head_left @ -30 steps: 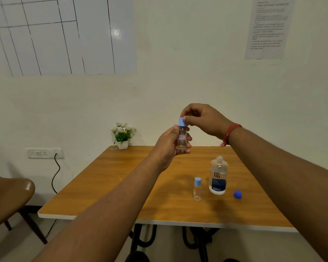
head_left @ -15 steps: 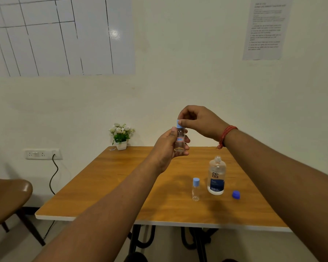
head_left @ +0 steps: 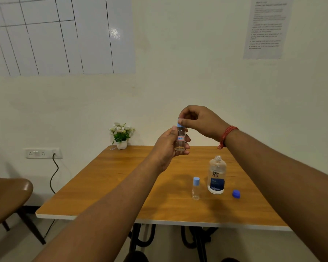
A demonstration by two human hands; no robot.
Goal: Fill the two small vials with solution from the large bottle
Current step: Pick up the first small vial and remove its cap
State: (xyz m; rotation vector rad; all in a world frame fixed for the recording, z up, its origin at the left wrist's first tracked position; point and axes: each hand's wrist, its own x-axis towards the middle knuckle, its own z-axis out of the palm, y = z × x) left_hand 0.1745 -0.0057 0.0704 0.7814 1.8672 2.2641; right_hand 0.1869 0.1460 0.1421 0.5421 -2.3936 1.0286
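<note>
My left hand (head_left: 166, 146) grips a small clear vial (head_left: 180, 139) upright in the air above the table. My right hand (head_left: 201, 121) pinches that vial's light blue cap (head_left: 179, 124) from above. A second small vial (head_left: 195, 188) with a light blue cap stands on the wooden table (head_left: 121, 186). Just right of it stands the large clear bottle (head_left: 216, 175) with a dark blue label, its neck uncapped. The bottle's dark blue cap (head_left: 236, 193) lies on the table to the right of it.
A small potted plant (head_left: 121, 134) sits at the table's far left corner. A brown chair (head_left: 8, 197) stands at the left. A wall socket with a black cord (head_left: 53, 171) is on the wall behind it.
My right hand's fingers have shifted round the cap of the held vial. Both hands and the vial stay at about the same place; the things on the table have not moved.
</note>
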